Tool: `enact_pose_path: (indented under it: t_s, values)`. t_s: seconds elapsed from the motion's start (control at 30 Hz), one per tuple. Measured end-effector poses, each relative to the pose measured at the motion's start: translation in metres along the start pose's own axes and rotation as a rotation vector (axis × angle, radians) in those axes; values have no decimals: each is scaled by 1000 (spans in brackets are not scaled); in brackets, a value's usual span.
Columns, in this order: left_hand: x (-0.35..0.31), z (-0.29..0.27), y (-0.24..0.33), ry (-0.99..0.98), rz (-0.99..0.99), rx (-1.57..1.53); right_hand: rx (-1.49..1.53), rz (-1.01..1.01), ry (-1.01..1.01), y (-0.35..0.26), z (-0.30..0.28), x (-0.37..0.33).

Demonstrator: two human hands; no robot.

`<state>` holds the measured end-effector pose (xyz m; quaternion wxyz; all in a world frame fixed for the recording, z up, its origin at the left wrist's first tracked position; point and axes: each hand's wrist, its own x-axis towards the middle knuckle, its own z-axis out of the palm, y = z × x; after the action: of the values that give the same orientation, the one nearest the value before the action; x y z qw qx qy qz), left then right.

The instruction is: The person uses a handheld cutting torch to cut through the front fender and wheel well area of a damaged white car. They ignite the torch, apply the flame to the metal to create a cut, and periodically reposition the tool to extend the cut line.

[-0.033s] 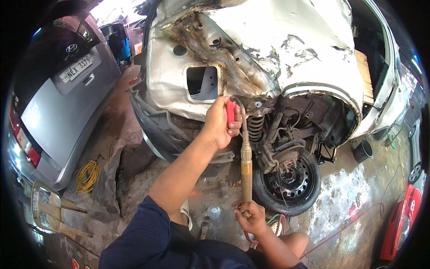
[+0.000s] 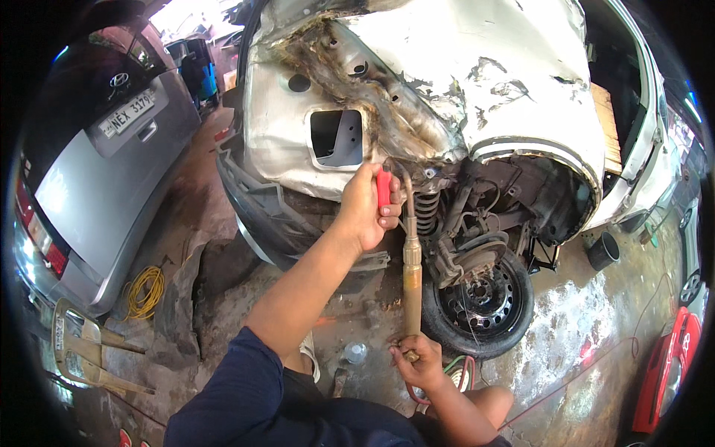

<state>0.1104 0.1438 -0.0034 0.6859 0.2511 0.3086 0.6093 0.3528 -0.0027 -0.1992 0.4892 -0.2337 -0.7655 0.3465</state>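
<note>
My left hand [image 2: 365, 207] is closed around a red lighter [image 2: 383, 186], held upright just below the damaged body panel [image 2: 279, 134]. In my right hand [image 2: 421, 361] is the valve end of a brass gas torch [image 2: 412, 290], which points up and away from me. The torch's bent tip curves over towards the dark top of the lighter. Whether the two touch, I cannot tell, and no flame shows. Red and green hoses [image 2: 462, 365] run beside my right hand. Close behind the torch are a coil spring [image 2: 426, 214] and an exposed brake disc [image 2: 480, 257].
A wheel [image 2: 480, 302] lies on the floor right of the torch. At the left stand a silver vehicle [image 2: 141, 186], a plastic chair [image 2: 78, 350] and a coiled yellow cable [image 2: 145, 292]. A black bucket [image 2: 603, 252] and a red car part [image 2: 665, 369] are at the right.
The torch has tilted slightly to the right, and its bent tip has turned so that more of the curve shows. My left hand with the lighter has barely moved.
</note>
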Motion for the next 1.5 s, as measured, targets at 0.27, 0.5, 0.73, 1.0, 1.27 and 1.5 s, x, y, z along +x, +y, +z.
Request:
enact_pose_path:
  t_s: [0.27, 0.5, 0.73, 1.0, 1.27, 1.5]
  values:
    - [-11, -13, -14, 20, -45, 42, 48, 36, 31, 12, -4, 2]
    - [9, 1, 12, 45, 88, 56, 33, -22, -91, 16, 1, 0]
    - [-3, -10, -8, 23, -14, -28, 69, 110, 19, 17, 2, -2]
    - [-9, -10, -13, 90, 41, 70, 82, 45, -19, 19, -6, 1]
    - [4, 6, 5, 94, 87, 63, 131, 122, -30, 15, 3, -5]
    - [7, 5, 1, 88, 55, 44, 41, -17, -59, 18, 4, -3]
